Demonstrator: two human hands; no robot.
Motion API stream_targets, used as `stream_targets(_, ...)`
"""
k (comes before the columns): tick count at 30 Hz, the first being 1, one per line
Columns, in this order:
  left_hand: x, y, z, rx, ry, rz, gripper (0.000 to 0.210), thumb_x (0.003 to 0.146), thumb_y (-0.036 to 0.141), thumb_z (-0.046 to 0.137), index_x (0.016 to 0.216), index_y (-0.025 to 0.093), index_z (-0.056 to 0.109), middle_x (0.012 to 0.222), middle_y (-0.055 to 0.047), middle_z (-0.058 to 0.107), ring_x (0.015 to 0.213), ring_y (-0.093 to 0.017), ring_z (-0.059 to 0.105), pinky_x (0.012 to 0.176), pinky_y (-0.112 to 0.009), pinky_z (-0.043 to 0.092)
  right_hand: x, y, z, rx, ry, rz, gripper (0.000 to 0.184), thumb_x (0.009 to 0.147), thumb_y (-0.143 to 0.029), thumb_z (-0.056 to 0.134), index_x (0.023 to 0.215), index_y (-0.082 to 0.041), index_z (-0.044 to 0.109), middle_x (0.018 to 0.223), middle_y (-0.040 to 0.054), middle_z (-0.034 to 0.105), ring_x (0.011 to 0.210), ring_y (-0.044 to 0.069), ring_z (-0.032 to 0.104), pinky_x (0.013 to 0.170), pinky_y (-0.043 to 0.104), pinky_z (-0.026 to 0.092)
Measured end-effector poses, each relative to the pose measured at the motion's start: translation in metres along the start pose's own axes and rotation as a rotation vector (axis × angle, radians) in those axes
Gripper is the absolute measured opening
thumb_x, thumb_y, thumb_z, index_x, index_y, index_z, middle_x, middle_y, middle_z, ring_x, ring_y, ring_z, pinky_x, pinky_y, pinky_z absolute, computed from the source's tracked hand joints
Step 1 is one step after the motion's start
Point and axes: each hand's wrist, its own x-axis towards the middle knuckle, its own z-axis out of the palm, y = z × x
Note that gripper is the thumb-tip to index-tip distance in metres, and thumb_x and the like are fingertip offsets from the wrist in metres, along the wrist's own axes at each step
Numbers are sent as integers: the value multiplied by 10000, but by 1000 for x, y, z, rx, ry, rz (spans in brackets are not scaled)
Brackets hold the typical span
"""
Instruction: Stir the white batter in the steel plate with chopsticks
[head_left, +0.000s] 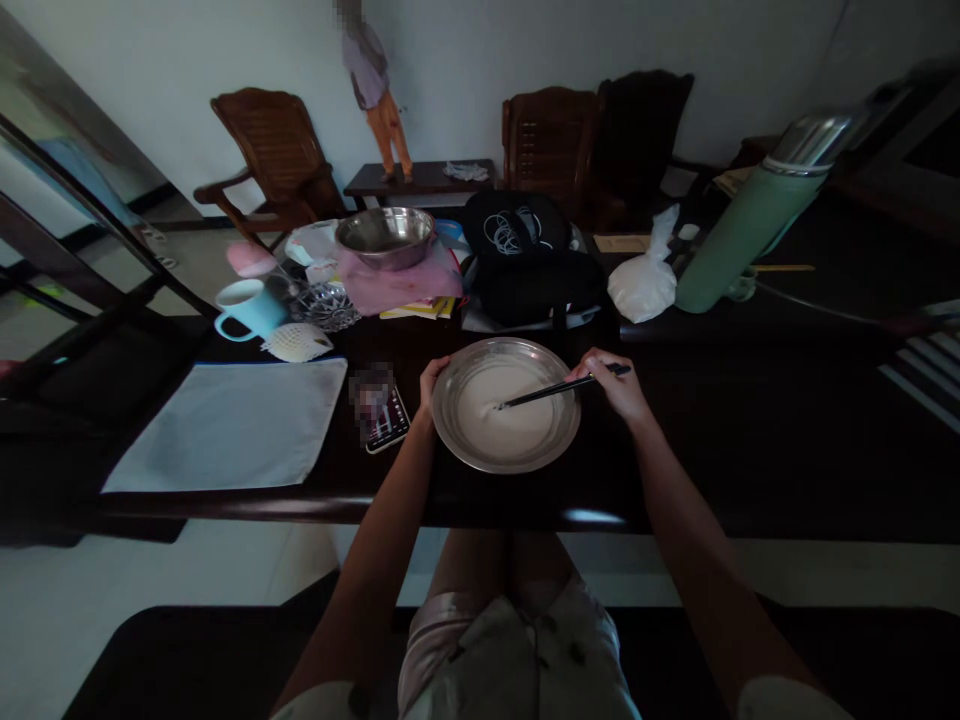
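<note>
On the dark worktop (750, 400), from the left: one blue mug (247, 306), one pale cloth (232, 422), one phone (384, 420) with no readable writing. The left hand (431, 385) reaches straight forward, fingers curled onto the rim of one steel bowl (465, 450) of white batter, set at the near edge. The right hand (616, 388) angles inward, fingers pinched on chopsticks (555, 390) whose tips sit in the batter. Farther right stand one white bag (643, 285) and one green flask (739, 240).

Dark tabletop (750, 440) here, carrying a metal bowl (507, 404) of pale batter. Phone (384, 418) just beside it, white cloth (232, 424) further left. Blue mug (251, 306), green flask (739, 230) lie behind.
</note>
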Motion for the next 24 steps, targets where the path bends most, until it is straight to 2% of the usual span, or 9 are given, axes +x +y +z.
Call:
stream_targets(3, -1, 0, 0, -10, 11, 12, 172, 750, 240, 522, 704, 180, 676, 573, -15, 675, 787, -246, 713, 744, -343, 565, 0, 1, -4, 34, 81, -12, 394, 868, -499, 628, 596, -214, 645, 605, 7, 684, 611, 169, 668, 662, 306, 497)
stream_targets(6, 0, -1, 0, -26, 17, 10, 179, 753, 244, 519, 713, 178, 681, 604, -20, 694, 806, -247, 715, 750, -344, 565, 0, 3, -5, 87, 32, -21, 425, 889, -492, 599, 569, -214, 630, 560, 4, 661, 556, 162, 644, 610, 299, 482)
stream_targets(10, 2, -1, -2, -16, 9, 1, 158, 737, 270, 563, 728, 179, 692, 591, -11, 681, 790, -241, 714, 759, -334, 561, 0, 2, 2, 33, -55, -7, 368, 870, -486, 631, 625, -214, 667, 640, 16, 705, 647, 176, 681, 686, 310, 509)
stream_targets(12, 4, -1, -3, -10, 18, 2, 131, 726, 277, 595, 702, 182, 683, 568, -3, 663, 767, -234, 711, 768, -324, 557, 0, 2, 3, 0, -17, -3, 349, 861, -486, 644, 645, -213, 675, 666, 18, 718, 673, 179, 689, 711, 313, 513)
stream_targets(15, 4, -2, -4, -19, 22, 9, 143, 752, 269, 577, 715, 186, 687, 637, -5, 701, 778, -222, 709, 784, -317, 552, 0, 1, -1, 36, 66, -12, 394, 873, -493, 620, 600, -211, 647, 607, 13, 694, 605, 170, 667, 652, 305, 500)
stream_targets(18, 2, -1, -3, -31, 10, 4, 192, 781, 255, 532, 765, 178, 707, 719, -17, 736, 800, -216, 710, 786, -313, 551, -1, 2, -2, 92, 32, -3, 433, 871, -511, 610, 557, -213, 623, 552, 13, 665, 553, 170, 642, 605, 308, 491)
stream_targets(21, 0, 0, 0, -19, 30, -14, 213, 785, 243, 510, 753, 169, 708, 675, -21, 725, 777, -219, 709, 778, -326, 553, -1, 0, 1, 44, -46, 31, 413, 851, -531, 627, 584, -216, 645, 592, 20, 687, 599, 184, 661, 652, 327, 518)
stream_targets(24, -1, 1, 0, 1, 33, -6, 217, 784, 246, 506, 753, 167, 706, 655, -23, 719, 776, -229, 707, 775, -348, 557, -1, -1, 1, -23, -20, 28, 382, 840, -533, 642, 625, -218, 666, 649, 23, 715, 660, 194, 683, 715, 340, 533)
